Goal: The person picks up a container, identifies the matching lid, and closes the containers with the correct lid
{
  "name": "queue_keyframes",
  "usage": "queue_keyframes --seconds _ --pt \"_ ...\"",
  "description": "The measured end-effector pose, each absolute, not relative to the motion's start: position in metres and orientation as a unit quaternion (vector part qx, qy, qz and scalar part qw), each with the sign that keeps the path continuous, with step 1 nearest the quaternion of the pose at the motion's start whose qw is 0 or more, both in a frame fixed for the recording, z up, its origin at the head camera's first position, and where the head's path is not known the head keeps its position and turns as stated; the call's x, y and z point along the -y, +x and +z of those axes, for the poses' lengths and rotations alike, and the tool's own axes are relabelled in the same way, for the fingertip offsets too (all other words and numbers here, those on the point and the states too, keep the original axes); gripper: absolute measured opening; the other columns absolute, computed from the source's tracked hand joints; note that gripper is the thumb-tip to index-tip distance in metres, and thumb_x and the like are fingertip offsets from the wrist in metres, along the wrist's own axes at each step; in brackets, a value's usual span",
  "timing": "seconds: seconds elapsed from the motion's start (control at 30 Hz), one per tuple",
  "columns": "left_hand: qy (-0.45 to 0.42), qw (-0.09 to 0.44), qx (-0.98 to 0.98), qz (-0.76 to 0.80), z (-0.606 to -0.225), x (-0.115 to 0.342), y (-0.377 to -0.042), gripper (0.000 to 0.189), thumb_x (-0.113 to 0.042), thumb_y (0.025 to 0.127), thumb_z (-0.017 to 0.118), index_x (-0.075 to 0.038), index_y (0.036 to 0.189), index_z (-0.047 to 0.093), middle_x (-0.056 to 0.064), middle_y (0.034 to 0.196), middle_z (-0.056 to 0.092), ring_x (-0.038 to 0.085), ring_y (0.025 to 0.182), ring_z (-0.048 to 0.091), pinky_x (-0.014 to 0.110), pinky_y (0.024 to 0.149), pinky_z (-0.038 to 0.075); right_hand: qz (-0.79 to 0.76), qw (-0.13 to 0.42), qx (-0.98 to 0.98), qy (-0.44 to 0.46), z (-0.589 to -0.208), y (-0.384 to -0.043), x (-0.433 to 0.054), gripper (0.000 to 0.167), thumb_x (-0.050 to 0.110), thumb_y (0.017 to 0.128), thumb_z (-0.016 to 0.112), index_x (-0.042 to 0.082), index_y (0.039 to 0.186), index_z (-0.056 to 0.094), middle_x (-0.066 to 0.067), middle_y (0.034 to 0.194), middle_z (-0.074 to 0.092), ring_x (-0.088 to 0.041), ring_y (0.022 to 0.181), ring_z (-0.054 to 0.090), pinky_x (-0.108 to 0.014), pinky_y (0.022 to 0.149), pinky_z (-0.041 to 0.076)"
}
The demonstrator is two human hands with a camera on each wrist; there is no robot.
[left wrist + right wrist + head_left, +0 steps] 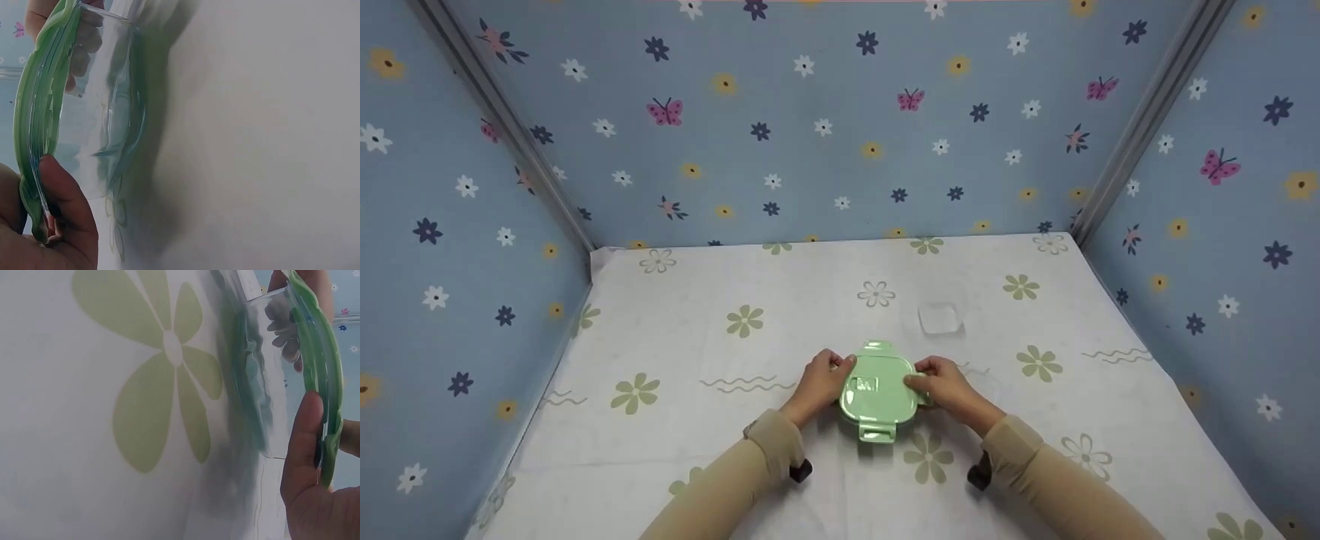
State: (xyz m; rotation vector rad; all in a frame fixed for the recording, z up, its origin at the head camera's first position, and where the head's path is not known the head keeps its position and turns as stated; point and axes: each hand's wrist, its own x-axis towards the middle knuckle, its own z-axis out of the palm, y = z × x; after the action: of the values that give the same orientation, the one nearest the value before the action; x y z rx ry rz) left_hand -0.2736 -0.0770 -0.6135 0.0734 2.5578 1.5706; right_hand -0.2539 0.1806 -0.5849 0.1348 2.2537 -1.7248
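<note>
Hiding most of the clear container [112,115] from overhead: the green lid [879,394].

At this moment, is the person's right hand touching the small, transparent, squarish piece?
No, the head view shows that transparent piece lying apart from the right hand, whose fingers grip the green plastic lid.

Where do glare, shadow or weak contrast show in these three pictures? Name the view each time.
Head: small bright glints on the green lid; the clear square item beyond it nearly fades into the white cloth. Left wrist: broad, soft-edged shadow on the cloth beside the clear container. Right wrist: grey shadow beside the container, cloth looking dull grey.
</note>
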Motion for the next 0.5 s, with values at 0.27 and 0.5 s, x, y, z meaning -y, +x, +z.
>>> queue_keyframes --seconds 0.27,0.5 --pt "0.021 0.099 -0.855 0.509 -0.643 0.077 -0.291 0.042 -0.051 0.110 0.058 -0.008 0.108 0.058 0.007 0.096 0.064 0.020 0.085 0.061 0.032 0.069 0.051 -0.594 0.137 -0.791 0.050 -0.587 -0.254 -0.178 0.021 0.007 0.097 0.074 -0.003 0.109 0.061 -0.003 0.085 0.060 -0.013 0.075 0.058 -0.023 0.062 0.049" --pt "0.019 0.098 -0.861 0.498 -0.656 0.075 -0.300 0.041 -0.051 0.109 0.059 -0.010 0.108 0.056 0.007 0.098 0.063 0.019 0.087 0.061 0.031 0.074 0.050 -0.590 0.130 -0.795 0.047 -0.586 -0.254 -0.177 0.020 0.005 0.096 0.074 -0.004 0.108 0.060 -0.004 0.084 0.060 -0.013 0.074 0.058 -0.023 0.061 0.050"
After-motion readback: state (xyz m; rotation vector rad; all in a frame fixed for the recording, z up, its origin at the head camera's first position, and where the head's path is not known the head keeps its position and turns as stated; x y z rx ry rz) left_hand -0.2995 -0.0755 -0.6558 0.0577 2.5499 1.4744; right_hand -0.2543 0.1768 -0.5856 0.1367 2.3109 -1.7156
